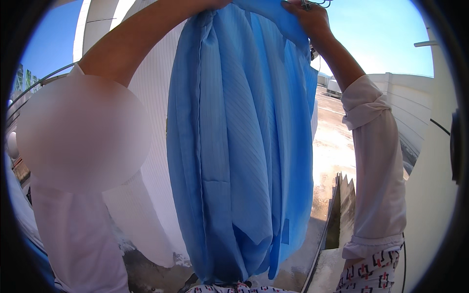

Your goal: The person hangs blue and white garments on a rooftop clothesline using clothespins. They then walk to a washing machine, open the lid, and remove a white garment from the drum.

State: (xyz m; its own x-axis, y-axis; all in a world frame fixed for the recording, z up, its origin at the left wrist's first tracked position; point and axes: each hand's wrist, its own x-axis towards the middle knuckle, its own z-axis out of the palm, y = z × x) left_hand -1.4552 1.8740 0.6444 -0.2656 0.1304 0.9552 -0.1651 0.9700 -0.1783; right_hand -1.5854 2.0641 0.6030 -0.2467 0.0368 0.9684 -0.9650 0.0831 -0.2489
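Note:
A large blue cloth with fine tonal stripes, apparently a bed sheet (pixel 244 122), hangs in long folds in front of me. Both my arms are raised to its upper edge. My left hand (pixel 212 4) is at the top left, where the fabric bunches up; the picture's upper edge cuts off most of its fingers. My right hand (pixel 310 20) is closed on the top right corner, its thumb against the cloth. A small metal clip or wire hook (pixel 309 5) shows beside the right hand. The support above is out of view.
A white striped cloth (pixel 151 97) hangs behind on the left. Sunlit concrete floor (pixel 332 132) and a white wall (pixel 410 97) lie at right. Below stands a jagged-edged board or slab (pixel 346 200). A pale post (pixel 435 195) rises at far right. A blurred oval covers part of the left side.

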